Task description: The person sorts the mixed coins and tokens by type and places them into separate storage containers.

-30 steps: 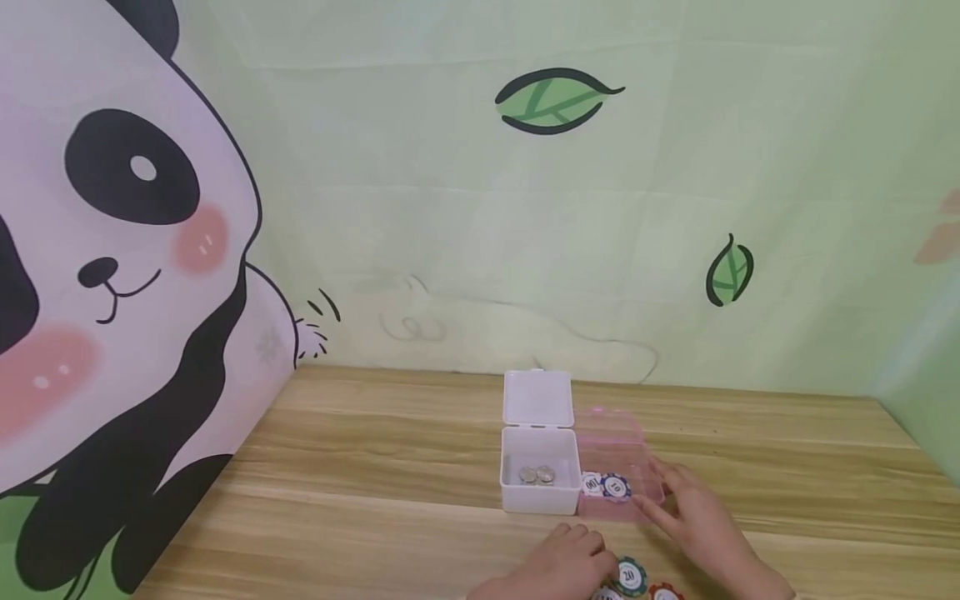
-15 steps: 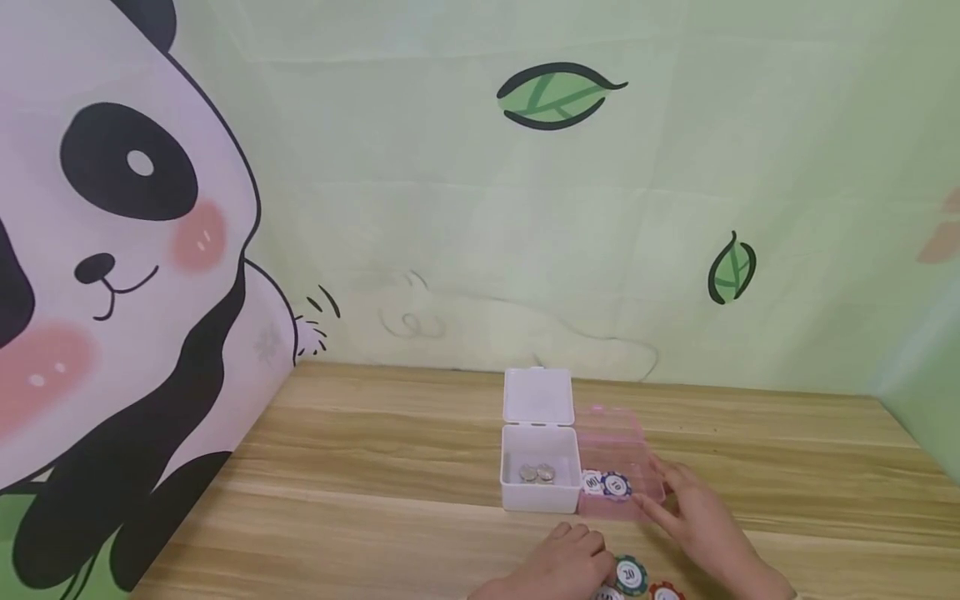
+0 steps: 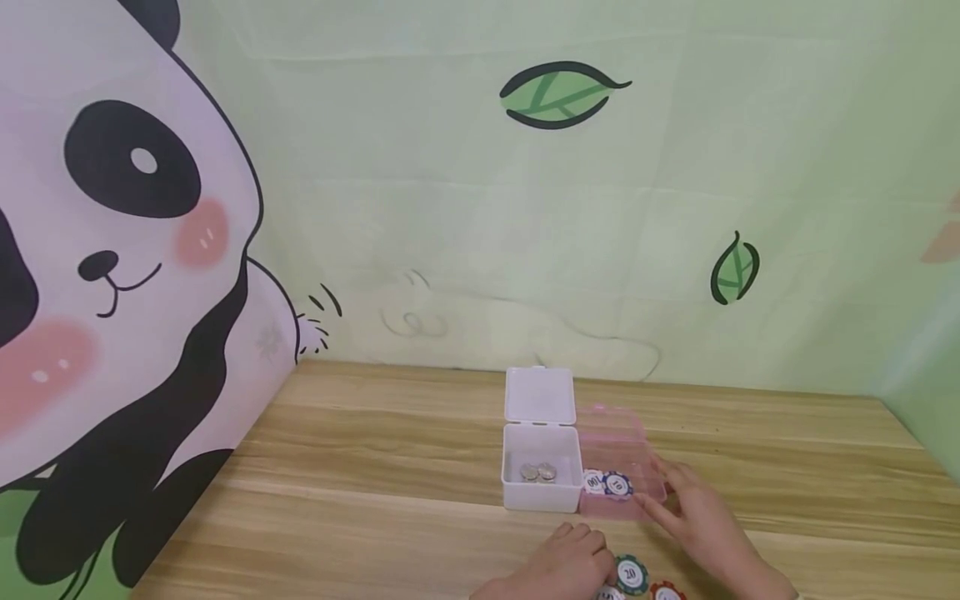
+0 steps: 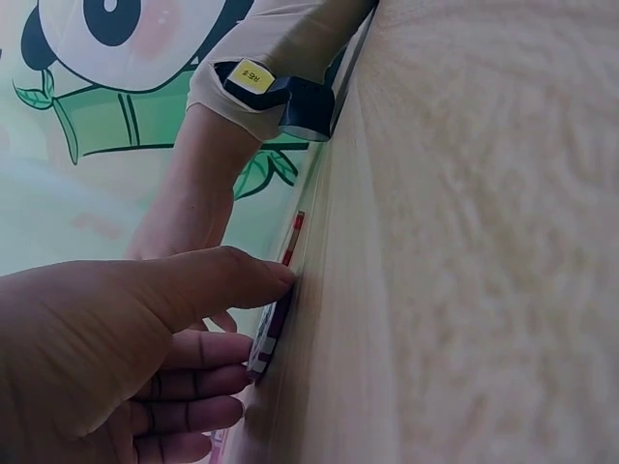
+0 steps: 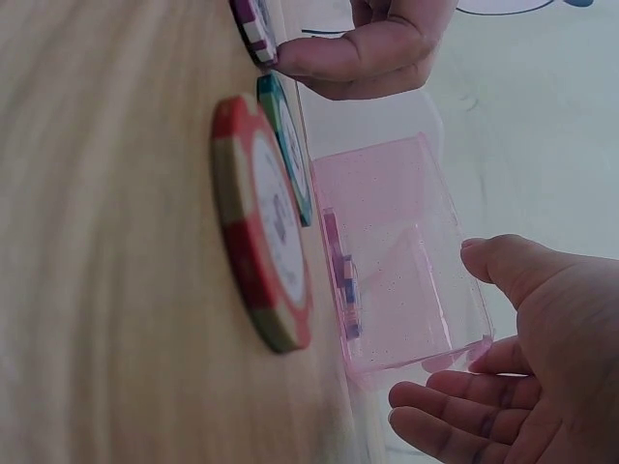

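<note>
My left hand (image 3: 551, 562) is low on the table; its thumb and fingers pinch the edges of a purple-and-white poker chip (image 3: 610, 593), which lies flat on the wood. Beside it lie a green poker chip (image 3: 632, 575) marked 20 and a red poker chip (image 5: 266, 227). My right hand (image 3: 701, 521) holds the right side of a clear pink plastic box (image 5: 397, 261), its thumb at the near corner and its fingers along the side. A white chip (image 3: 594, 482) and a blue chip (image 3: 618, 485) lie inside that box.
Left of the pink box, and against it, stands a white box (image 3: 542, 497) with its lid open, with silvery coins (image 3: 538, 472) inside. A cloth backdrop (image 3: 420, 183) with panda and leaf drawings rises behind and beside the wooden table (image 3: 360, 467).
Both hands, the chips and the boxes keep their places. Only the head view shifts slightly.
</note>
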Demonstrator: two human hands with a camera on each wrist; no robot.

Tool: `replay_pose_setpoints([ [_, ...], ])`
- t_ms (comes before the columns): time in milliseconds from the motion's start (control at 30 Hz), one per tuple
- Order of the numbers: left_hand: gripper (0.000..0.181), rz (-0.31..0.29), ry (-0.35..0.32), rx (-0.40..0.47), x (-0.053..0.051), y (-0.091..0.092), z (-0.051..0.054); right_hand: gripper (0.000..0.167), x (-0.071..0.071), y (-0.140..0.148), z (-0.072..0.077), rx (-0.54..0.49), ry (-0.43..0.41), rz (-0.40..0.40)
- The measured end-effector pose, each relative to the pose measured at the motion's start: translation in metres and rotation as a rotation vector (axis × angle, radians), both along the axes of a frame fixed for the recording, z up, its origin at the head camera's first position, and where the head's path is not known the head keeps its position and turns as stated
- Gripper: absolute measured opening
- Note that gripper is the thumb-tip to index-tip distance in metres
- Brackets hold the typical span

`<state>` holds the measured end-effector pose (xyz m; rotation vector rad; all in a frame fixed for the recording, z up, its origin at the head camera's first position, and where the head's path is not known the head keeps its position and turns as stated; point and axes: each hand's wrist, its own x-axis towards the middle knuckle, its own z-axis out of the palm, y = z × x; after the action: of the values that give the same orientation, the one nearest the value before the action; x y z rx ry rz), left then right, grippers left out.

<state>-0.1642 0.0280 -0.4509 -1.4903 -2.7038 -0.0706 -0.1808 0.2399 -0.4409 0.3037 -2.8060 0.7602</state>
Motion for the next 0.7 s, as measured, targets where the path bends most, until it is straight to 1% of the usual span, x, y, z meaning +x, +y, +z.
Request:
replay_pose_setpoints([
  [133,0.026,0.014,-0.015,-0.008,0.0,0.0,0.001,0.061,0.001,0.0,0.001,0.003,0.004,-0.001],
  [233,0.028,0.03,-0.013,-0.012,0.001,0.0,0.004,0.061,0.001,0.0,0.001,-0.001,0.0,-0.001],
  [467,0.032,0.045,0.045,0.013,0.002,-0.003,0.011,0.061,0.002,0.0,0.001,-0.012,-0.037,-0.005],
  [700,0.036,0.062,-0.036,0.048,0.002,-0.006,0.015,0.063,0.002,0.0,0.002,-0.016,-0.075,-0.011],
])
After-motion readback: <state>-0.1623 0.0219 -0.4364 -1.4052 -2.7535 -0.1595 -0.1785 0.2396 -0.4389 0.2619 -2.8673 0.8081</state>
